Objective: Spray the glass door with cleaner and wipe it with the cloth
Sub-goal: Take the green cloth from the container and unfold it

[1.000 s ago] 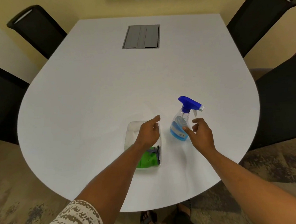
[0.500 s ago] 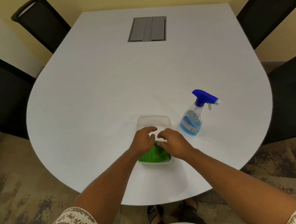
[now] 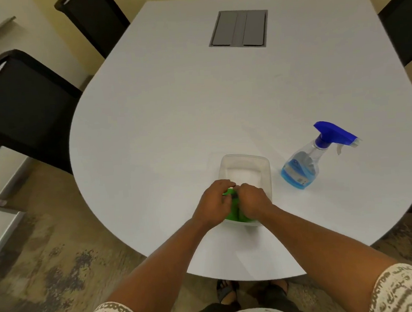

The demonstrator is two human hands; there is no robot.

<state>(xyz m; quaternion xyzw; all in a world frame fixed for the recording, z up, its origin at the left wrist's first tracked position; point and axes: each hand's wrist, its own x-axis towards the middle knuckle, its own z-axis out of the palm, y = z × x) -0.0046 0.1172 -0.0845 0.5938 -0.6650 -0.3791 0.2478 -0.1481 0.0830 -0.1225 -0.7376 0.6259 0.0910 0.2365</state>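
Green cloth [image 3: 233, 211] lies bunched in the near end of a clear plastic tray [image 3: 244, 164] that sits close to the counter's [image 3: 173, 121] near edge, a little right of its middle. Both hands are down on it. The left hand [image 3: 213, 204] has its fingers [image 3: 223, 185] curled over the cloth's left side, gripping it; the right hand [image 3: 253, 201] has its fingers curled over the right side, holding the cloth as well. The knuckles of the two hands nearly meet above the cloth, with a small dark patch showing between them; what that patch is cannot be told. The far half of the tray shows bare and pale.

To the right of the tray, apart from it, stands the spray bottle [image 3: 303, 167]: clear, with blue cleaner in its lower part, a label low on its side and a blue trigger head [image 3: 334, 133] pointing toward the counter's right edge. No hand touches it.

Toward the far edge a grey hatch [image 3: 238, 29] is set flush in the white counter. Black chairs [image 3: 23, 107] stand along the left edge and at the right side. Patterned sleeves [image 3: 404, 290] cover the upper arms.
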